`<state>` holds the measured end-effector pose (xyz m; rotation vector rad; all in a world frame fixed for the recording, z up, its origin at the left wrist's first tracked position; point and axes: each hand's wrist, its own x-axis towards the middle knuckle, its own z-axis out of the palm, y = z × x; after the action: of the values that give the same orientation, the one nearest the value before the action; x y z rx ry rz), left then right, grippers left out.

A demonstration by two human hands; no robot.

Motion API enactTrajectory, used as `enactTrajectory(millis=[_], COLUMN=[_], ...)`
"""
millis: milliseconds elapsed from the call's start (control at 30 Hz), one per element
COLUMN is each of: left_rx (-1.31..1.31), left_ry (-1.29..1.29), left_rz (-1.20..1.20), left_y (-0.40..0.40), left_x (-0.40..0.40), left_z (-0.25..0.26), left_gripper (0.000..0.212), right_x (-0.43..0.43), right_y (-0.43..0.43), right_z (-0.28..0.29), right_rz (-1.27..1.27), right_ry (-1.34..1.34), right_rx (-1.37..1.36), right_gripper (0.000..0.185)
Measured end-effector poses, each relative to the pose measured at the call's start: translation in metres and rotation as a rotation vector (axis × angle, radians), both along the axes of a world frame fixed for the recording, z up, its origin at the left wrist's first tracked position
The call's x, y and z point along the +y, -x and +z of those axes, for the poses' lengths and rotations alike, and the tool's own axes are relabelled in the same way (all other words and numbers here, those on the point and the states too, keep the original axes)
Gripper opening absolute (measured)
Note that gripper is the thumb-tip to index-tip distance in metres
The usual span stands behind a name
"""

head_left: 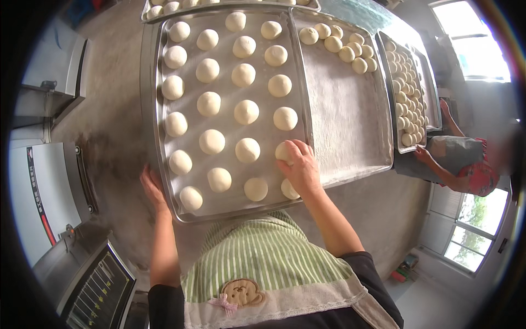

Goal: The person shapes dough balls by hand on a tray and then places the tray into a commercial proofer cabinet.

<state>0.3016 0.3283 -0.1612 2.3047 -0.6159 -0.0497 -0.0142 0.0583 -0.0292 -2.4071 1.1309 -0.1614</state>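
Note:
A metal baking tray [271, 207] lies before me, lined with a pale textured sheet. Several round white dough balls [247, 150] sit on it in spaced columns. My right hand [303, 167] has its fingers around a dough ball [283, 153] in the rightmost column, partly hiding it. Just below, the wrist covers part of another dough ball [289, 190]. Along the tray's left rim, near the front corner, my left hand [153, 190] rests with extended fingers and holds no dough; whether it presses the rim is hard to see.
Touching on the right is a second floured tray [349, 119], with dough balls [346, 54] clustered at its far end. Another tray [316, 5] stands behind. At far right a person [456, 160] has a hand at a tray crowded with dough balls [407, 98]. Steel cabinets [53, 181] line the left.

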Motion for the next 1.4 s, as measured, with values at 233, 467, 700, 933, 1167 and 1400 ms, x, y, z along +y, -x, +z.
enactTrajectory(millis=[233,467,700,933,1167,1400], left_rx=[0.046,0.101,0.050,0.116,0.136,0.083], left_ry=[-0.027,-0.064,-0.024,-0.028,-0.010,-0.044], left_rz=[0.020,0.071,0.067,0.095,0.131,0.157], left_y=[0.005,0.005,-0.002,0.006,0.012,0.012], left_x=[-0.001,0.001,0.015,0.004,0.000,0.001], left_z=[0.002,0.001,-0.022,-0.001,0.005,0.005], left_gripper=[0.043,0.042,0.040,0.048,0.044,0.039], right_x=[0.002,-0.074,-0.221,-0.299,-0.296,-0.253], right_y=[-0.006,-0.044,-0.131,-0.201,-0.219,-0.229], right_z=[0.004,0.033,-0.011,-0.038,-0.045,-0.010], right_rz=[-0.054,-0.113,-0.148,0.033,-0.113,0.231], right_ry=[0.008,0.043,0.152,0.258,0.179,0.364], right_rx=[0.053,-0.227,-0.329,-0.225,-0.158,-0.257], right_gripper=[0.051,0.041,0.046,0.070,0.062,0.063])
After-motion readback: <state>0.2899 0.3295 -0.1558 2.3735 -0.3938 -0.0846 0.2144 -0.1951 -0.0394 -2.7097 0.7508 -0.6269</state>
